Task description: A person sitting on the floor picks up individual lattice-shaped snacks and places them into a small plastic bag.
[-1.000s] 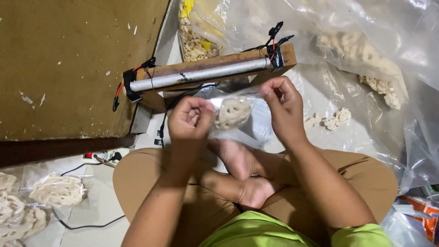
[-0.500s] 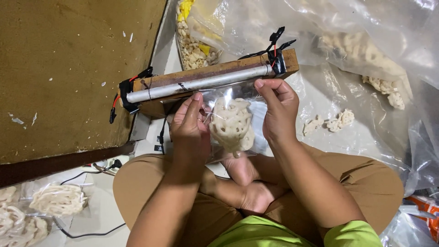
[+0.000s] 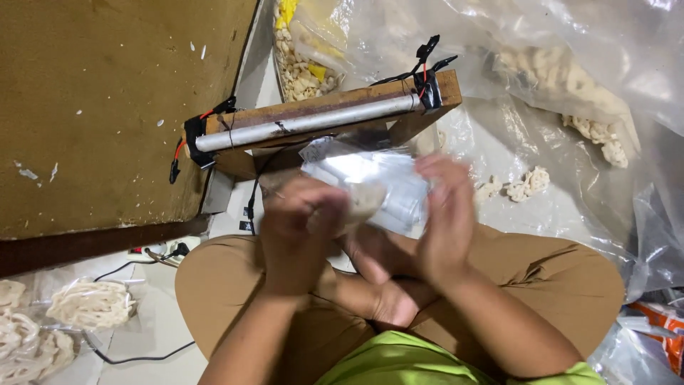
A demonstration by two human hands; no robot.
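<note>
Both hands hold a small clear plastic bag [image 3: 370, 187] above the lap, just in front of a wooden block [image 3: 335, 121] that carries a metal bar [image 3: 306, 122] with black and red wires at each end. Left hand [image 3: 303, 232]: fingers curled on the bag's near-left part. Right hand [image 3: 445, 214]: fingers pressed flat along its right side. Motion blur hides the exact grip. The bag holds a pale cracker piece. Loose crackers [image 3: 524, 184] lie on the plastic sheet [image 3: 570, 142] to the right.
</note>
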